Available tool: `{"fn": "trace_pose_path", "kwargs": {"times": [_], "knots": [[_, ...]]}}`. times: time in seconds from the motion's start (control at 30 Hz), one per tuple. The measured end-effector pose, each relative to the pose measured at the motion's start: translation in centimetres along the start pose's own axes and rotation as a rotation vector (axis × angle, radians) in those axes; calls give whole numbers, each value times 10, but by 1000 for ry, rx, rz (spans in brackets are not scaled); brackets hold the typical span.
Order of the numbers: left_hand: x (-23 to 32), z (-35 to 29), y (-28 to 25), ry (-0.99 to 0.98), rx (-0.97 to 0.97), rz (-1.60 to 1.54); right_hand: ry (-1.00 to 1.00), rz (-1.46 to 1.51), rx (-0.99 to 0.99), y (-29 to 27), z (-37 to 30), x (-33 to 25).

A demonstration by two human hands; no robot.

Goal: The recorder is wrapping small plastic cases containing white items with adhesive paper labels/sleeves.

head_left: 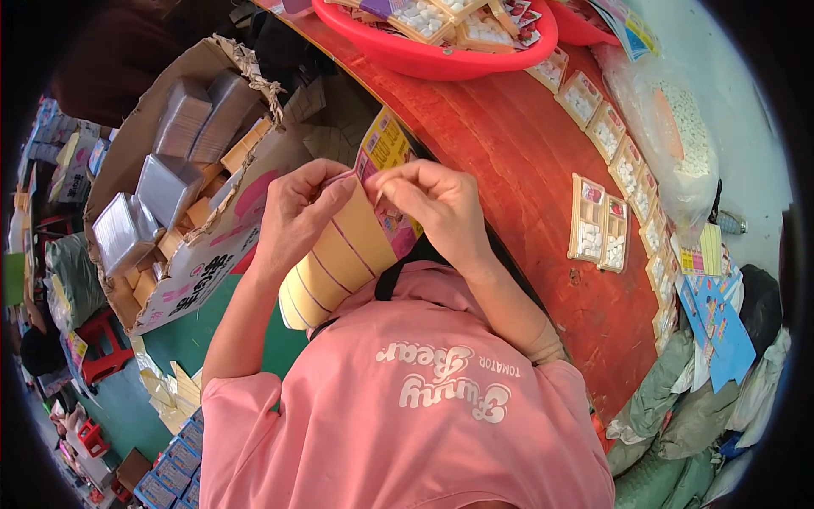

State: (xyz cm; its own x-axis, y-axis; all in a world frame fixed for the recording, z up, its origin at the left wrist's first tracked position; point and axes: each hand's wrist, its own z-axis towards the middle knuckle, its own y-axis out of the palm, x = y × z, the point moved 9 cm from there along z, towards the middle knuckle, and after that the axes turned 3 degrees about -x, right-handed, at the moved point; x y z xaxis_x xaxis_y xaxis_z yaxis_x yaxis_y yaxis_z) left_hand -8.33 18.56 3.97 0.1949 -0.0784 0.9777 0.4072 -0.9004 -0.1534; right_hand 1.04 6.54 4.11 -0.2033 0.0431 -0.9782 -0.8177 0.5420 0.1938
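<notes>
Left hand grip clamps sheet beside desk, right hand grip pinched together; keep sheet taut.

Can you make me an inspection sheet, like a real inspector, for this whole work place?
Surface: red table, scuffed.
Job's things: yellow-backed printed sheet, curved, with dark lines across its back.
Clutter: red basin, heaped full; compartment trays holding white pieces.
Hands: left hand pinches the sheet's edge; right hand has fingertips at it, exact grip unclear.
Cables: nothing seen.
Surroundings: cardboard box with clear plastic cases, red plastic stool, bags.
</notes>
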Motion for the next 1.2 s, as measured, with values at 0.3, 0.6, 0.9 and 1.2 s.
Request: {"fn": "trace_pose_path", "kwargs": {"times": [0.3, 0.6, 0.9, 1.2], "knots": [[-2, 3, 8, -23, 2, -68, -421, -580, 128, 6, 7, -39], [20, 1, 13, 230, 114, 148, -508, -913, 217, 12, 3, -46], [-12, 14, -12, 29, 169, -194, -34, -130, 145, -33, 6, 7], [-26, 23, 24, -175, -226, -201, -782, -811, -35, -3, -1, -68]]}}
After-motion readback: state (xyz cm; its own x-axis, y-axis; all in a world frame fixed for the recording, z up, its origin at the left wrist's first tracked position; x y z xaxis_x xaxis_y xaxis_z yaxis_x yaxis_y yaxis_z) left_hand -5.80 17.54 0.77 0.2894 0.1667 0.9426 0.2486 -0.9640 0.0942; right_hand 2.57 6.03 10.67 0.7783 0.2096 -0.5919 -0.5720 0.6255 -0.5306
